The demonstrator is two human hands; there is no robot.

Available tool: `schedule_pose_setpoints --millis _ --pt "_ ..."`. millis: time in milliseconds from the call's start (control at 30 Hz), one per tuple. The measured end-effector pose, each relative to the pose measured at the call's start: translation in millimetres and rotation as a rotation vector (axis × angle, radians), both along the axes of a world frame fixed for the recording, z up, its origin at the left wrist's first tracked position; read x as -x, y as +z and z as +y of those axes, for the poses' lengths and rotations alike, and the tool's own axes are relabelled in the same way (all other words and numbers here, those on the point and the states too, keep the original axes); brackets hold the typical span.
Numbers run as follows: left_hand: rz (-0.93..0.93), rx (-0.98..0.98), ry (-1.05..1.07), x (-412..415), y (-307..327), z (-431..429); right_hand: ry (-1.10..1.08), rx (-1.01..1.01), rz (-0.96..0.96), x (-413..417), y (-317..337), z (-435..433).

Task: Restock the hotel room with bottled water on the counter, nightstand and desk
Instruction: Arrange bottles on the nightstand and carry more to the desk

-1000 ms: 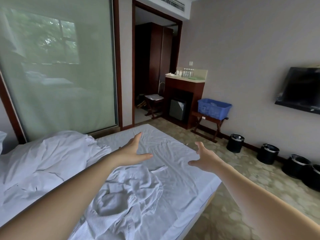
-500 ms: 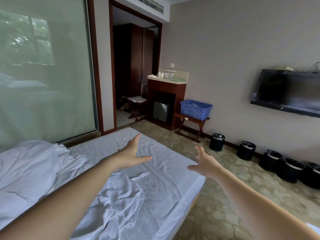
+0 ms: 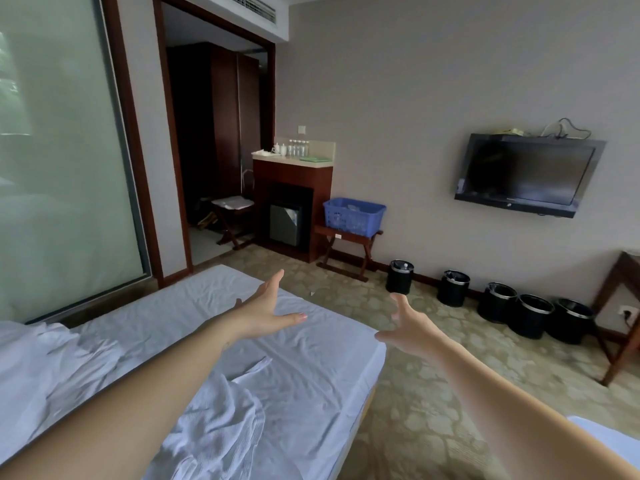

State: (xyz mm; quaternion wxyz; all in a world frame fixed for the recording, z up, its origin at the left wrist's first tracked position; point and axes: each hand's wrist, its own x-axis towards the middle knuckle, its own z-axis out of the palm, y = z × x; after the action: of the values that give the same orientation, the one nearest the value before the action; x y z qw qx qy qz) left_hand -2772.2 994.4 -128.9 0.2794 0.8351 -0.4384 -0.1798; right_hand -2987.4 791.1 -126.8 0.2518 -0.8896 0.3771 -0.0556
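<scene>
Head view, live: both hands are out ahead of me and empty. My left hand (image 3: 263, 311) is spread flat over the bed (image 3: 311, 375), and my right hand (image 3: 408, 330) is splayed above the carpet (image 3: 433, 410). The bottled water (image 3: 298, 148) stands in a row far across the room on the counter surface (image 3: 311, 161), so I'd call that spot stocked. The nightstand is out of view. What may be the desk (image 3: 627, 261) peeks in far right, with its top hidden. A blue basket (image 3: 353, 216) sits right of the counter, and black bins (image 3: 400, 277) line the wall below the TV (image 3: 526, 174).

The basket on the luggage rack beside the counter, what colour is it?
Blue, with a lattice-patterned wall; the basket shows best in the head view, the only one.
</scene>
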Motion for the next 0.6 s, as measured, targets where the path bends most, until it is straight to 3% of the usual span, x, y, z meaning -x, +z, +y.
schedule_pose_setpoints --millis 600 --pt "0.006 -0.035 -0.186 -65 5 -73 -0.179 -0.040 -0.039 -32 -4 -30"
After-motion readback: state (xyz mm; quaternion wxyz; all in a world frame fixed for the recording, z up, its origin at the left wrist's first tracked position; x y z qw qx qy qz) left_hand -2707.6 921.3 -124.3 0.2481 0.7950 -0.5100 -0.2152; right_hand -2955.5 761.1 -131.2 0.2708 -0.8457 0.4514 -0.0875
